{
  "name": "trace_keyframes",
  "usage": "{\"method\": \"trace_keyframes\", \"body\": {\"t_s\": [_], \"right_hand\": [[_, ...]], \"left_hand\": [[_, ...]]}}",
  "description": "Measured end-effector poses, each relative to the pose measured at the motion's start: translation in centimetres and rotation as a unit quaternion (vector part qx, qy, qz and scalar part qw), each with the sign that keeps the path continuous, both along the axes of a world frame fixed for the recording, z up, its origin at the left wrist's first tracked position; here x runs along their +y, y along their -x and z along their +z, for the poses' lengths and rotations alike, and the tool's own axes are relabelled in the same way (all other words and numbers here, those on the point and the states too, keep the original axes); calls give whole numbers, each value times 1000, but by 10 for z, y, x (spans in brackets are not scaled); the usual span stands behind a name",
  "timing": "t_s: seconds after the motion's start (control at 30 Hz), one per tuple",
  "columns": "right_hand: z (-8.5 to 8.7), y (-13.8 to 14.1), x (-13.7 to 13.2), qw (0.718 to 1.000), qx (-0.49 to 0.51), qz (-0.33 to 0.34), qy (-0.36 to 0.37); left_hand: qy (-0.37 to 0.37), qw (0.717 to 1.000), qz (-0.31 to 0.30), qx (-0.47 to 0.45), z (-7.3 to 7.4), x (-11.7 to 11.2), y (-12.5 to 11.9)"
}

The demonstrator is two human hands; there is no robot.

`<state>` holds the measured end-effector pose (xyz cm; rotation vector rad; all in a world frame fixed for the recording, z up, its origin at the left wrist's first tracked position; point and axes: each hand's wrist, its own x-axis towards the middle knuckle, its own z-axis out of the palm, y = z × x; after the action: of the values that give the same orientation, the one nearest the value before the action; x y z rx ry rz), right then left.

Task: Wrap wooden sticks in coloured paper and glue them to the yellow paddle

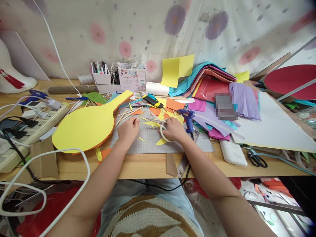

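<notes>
My right hand (174, 129) is closed round the white handles of a pair of scissors (162, 131), whose blades point left over a yellow paper scrap (151, 123). My left hand (128, 128) pinches the other end of that yellow scrap, fingers curled. Both hands rest on a grey cutting mat (148, 146) at the front of the wooden table. A large yellow paddle-shaped cut-out (86, 126) lies just left of my left hand.
A blue glue gun (187, 117) stands right of my right hand, with a stack of coloured paper (212, 89) behind it. A power strip (29, 126) and cables lie at left. Pen holders (101, 75) stand at the back. Black scissors (256, 159) and white board (271, 128) lie at right.
</notes>
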<state>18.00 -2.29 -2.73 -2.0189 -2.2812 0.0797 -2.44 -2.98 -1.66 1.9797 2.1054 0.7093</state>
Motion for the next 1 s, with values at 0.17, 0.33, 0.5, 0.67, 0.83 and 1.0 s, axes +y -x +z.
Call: {"method": "trace_keyframes", "body": {"t_s": [0.17,0.33,0.5,0.67,0.83,1.0], "right_hand": [[11,-13,8,997,4,34,68],[30,-17,12,998,40,20,52],[42,5,25,992,109,20,-59],[45,39,36,955,159,165,-187],[33,59,44,949,102,236,-183],[24,50,46,975,127,151,-100]], "left_hand": [[-4,998,-42,40,-3,5,5],[29,996,-41,67,-7,10,7],[45,997,-55,21,-7,12,7],[63,990,-99,-73,-2,11,7],[66,988,-120,-70,0,10,9],[67,990,-120,-20,0,9,8]]}}
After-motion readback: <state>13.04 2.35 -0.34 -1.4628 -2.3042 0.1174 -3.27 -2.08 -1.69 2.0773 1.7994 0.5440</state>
